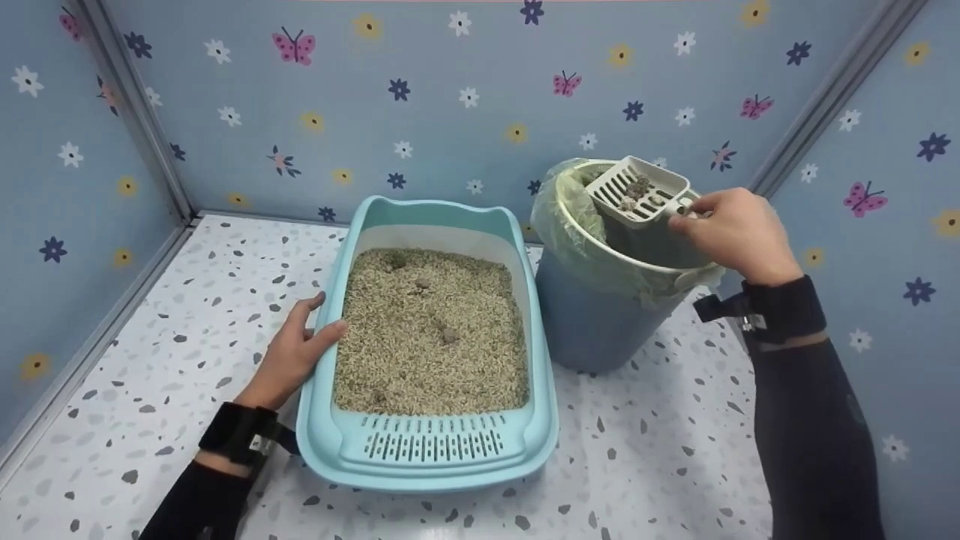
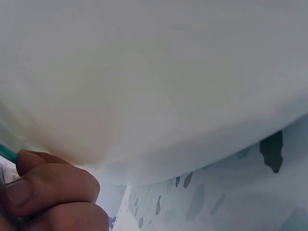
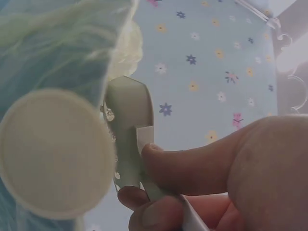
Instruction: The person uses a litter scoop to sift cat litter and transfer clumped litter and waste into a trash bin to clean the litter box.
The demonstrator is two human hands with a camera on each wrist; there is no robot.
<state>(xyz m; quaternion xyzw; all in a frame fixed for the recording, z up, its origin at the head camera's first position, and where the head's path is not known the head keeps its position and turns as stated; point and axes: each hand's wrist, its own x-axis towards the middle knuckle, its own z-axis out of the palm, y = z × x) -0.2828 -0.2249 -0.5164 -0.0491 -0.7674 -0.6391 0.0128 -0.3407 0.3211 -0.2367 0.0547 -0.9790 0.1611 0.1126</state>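
Observation:
A slotted white litter scoop [image 1: 637,191] carries several greyish clumps over the mouth of a lined bin [image 1: 592,322]. My right hand [image 1: 739,229] grips its handle; in the right wrist view the thumb [image 3: 187,168] presses on the scoop's handle end. On the left, a turquoise litter box [image 1: 427,476] holds grainy tan litter [image 1: 427,352] with a few darker clumps on top. The left hand [image 1: 292,356] holds the box's left rim, thumb over the edge. Seen from the left wrist, its curled fingers [image 2: 57,187] lie against the box's pale outer wall [image 2: 159,86].
A translucent greenish bag [image 1: 559,202] folds over the bin's rim, close to the box's right side. Blue flowered panels [image 1: 465,127] stand behind and on both sides. The floor [image 1: 630,465] is white with grey specks.

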